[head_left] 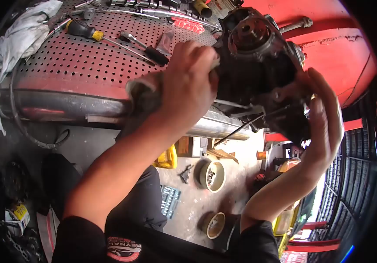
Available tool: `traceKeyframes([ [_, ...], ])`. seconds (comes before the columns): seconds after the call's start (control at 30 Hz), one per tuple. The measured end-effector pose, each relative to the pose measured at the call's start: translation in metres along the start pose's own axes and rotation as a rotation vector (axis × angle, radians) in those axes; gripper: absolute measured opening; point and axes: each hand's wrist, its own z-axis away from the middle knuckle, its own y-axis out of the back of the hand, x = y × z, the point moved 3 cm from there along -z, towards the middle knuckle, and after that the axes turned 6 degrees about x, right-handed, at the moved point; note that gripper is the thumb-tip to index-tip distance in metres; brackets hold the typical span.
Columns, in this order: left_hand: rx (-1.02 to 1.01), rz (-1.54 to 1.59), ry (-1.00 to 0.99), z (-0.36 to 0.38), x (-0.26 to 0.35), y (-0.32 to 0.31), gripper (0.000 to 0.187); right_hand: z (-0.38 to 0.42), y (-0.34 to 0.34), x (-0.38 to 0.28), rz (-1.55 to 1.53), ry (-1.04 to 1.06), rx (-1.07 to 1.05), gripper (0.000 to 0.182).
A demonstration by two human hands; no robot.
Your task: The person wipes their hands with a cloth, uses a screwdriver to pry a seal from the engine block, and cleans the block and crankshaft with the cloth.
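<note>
A dark, greasy engine casing (263, 74) with a round hub on its upper face stands at the edge of the perforated bench. My left hand (190, 83) is closed and blurred by motion at the casing's left side. A greyish rag (144, 90) shows beside its wrist, and a pale bit of cloth shows at the fingers; most of what the fist holds is hidden. My right hand (324, 116) lies against the casing's right side with its fingers stretched out. Whether all its fingers touch the metal is hard to see.
On the perforated bench (61, 65) lie a yellow-and-black screwdriver (81, 30), a ratchet (147, 49) and a camshaft (153, 5). A white cloth (19, 48) hangs over the left end. Below stand two round tubs (215, 175) and a blue socket set (169, 200). Red metal (328, 57) rises behind.
</note>
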Motion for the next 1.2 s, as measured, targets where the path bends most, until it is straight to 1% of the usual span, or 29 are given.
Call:
traceKeyframes([
  [0.03,0.01,-0.039,-0.049,0.0,-0.005,-0.01,0.019,-0.003,0.001,0.007,-0.112,0.054,-0.064,0.043],
  [0.07,0.02,-0.083,-0.098,0.0,-0.01,-0.018,0.018,-0.003,0.004,0.008,-0.113,0.064,-0.075,0.041],
  [0.1,-0.02,-0.094,-0.116,0.001,-0.017,-0.027,0.018,-0.002,0.004,0.004,-0.116,0.071,-0.089,0.04],
  [0.13,-0.059,-0.108,-0.133,0.001,-0.024,-0.036,0.018,-0.003,0.004,0.013,-0.216,0.073,-0.092,0.036],
  [0.17,-0.097,-0.125,-0.149,0.001,-0.029,-0.044,0.019,-0.001,0.004,0.016,-0.255,0.025,-0.075,0.035],
  [0.27,-0.053,-0.105,-0.309,-0.006,-0.018,-0.056,0.015,0.002,0.005,0.014,-0.377,-0.123,-0.067,0.03],
  [0.37,-0.08,-0.165,-0.404,-0.019,-0.011,-0.061,0.015,-0.001,0.003,0.02,-0.38,0.022,-0.059,0.029],
  [0.4,-0.087,-0.147,-0.442,-0.021,-0.012,-0.062,0.015,0.001,0.004,0.018,-0.392,-0.052,-0.033,0.028],
  [0.47,-0.107,-0.104,-0.507,-0.021,-0.016,-0.063,0.016,0.0,0.002,0.021,-0.46,-0.08,-0.03,0.029],
  [0.5,-0.124,-0.091,-0.489,-0.019,-0.016,-0.059,0.017,0.0,0.002,0.024,-0.488,-0.095,-0.035,0.029],
  [0.57,-0.154,-0.057,-0.462,-0.016,-0.013,-0.054,0.021,-0.001,0.001,0.025,-0.484,-0.047,-0.019,0.03],
  [0.67,-0.075,0.05,-0.635,-0.021,-0.002,-0.058,0.03,-0.001,0.0,0.023,-0.464,-0.008,0.017,0.03],
  [0.73,-0.052,0.016,-0.673,-0.023,-0.004,-0.061,0.033,-0.001,0.0,0.023,-0.477,-0.003,0.021,0.031],
  [0.8,-0.059,-0.015,-0.688,-0.019,-0.005,-0.062,0.037,0.0,0.0,0.026,-0.514,-0.019,0.0,0.031],
  [0.87,-0.08,-0.049,-0.69,-0.016,-0.007,-0.06,0.042,-0.001,0.0,0.026,-0.452,0.065,0.068,0.031],
  [0.93,-0.112,-0.093,-0.696,-0.011,-0.009,-0.058,0.043,0.0,-0.001,0.027,-0.463,0.085,0.097,0.031],
  [0.97,-0.13,-0.108,-0.699,-0.008,-0.009,-0.058,0.044,0.001,-0.001,0.027,-0.501,0.062,0.095,0.03],
  [1.03,-0.148,-0.181,-0.69,0.001,-0.007,-0.057,0.045,0.005,-0.002,0.025,-0.585,0.126,0.112,0.029],
  [1.07,-0.155,-0.215,-0.686,0.003,-0.007,-0.057,0.045,0.012,-0.005,0.024,-0.633,0.213,0.131,0.029],
  [1.13,-0.185,-0.238,-0.68,0.002,-0.007,-0.054,0.045,0.009,-0.005,0.023,-0.631,0.249,0.103,0.028],
  [1.17,-0.209,-0.249,-0.669,0.006,-0.006,-0.051,0.044,0.005,-0.001,0.027,-0.581,0.186,0.055,0.028],
  [1.2,-0.236,-0.266,-0.656,0.01,-0.009,-0.049,0.045,0.004,-0.001,0.027,-0.556,0.153,0.05,0.028],
])
